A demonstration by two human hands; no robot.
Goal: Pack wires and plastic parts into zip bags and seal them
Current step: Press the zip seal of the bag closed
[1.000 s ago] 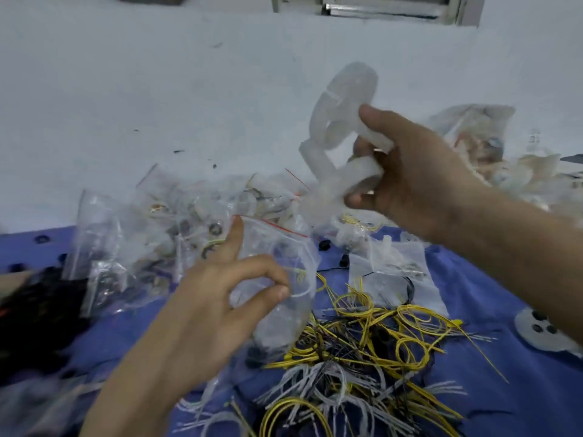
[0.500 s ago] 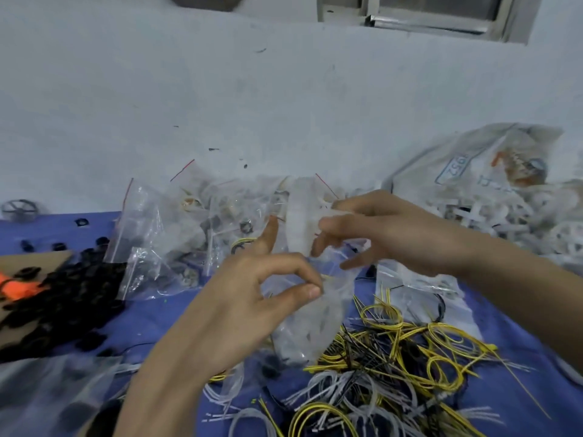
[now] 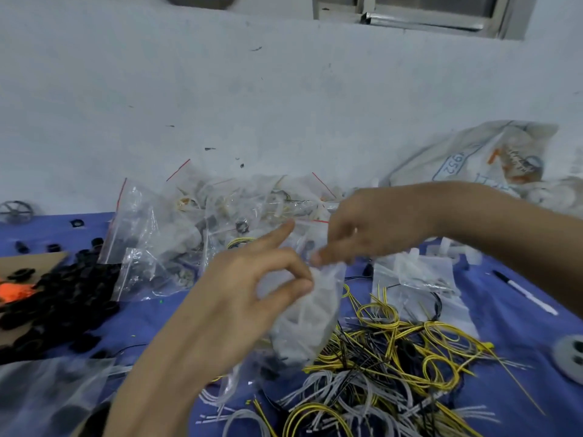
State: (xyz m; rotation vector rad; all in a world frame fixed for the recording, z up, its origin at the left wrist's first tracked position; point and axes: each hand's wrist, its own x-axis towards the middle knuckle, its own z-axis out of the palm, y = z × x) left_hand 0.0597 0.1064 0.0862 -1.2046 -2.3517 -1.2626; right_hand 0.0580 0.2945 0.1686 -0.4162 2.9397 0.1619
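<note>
A clear zip bag (image 3: pixel 310 316) with a white plastic part inside hangs in the middle, over the wires. My left hand (image 3: pixel 249 298) pinches its top edge between thumb and middle fingers, with the index finger pointing up. My right hand (image 3: pixel 369 228), blurred by motion, grips the bag's mouth from the right. A tangle of yellow, black and white wires (image 3: pixel 388 367) lies on the blue cloth below the bag. A heap of filled zip bags with red seal lines (image 3: pixel 202 234) stands behind my hands.
Black plastic rings (image 3: pixel 60 304) and an orange piece (image 3: pixel 12 291) lie on cardboard at the left. A large sack of white plastic parts (image 3: pixel 492 162) leans on the wall at the right. A black-and-white pen (image 3: pixel 523 293) and flat empty bags (image 3: pixel 416 275) lie at the right.
My right hand lowered the white plastic part from above and put it into the bag; both hands now hold the bag's mouth. The view has shifted closer.
</note>
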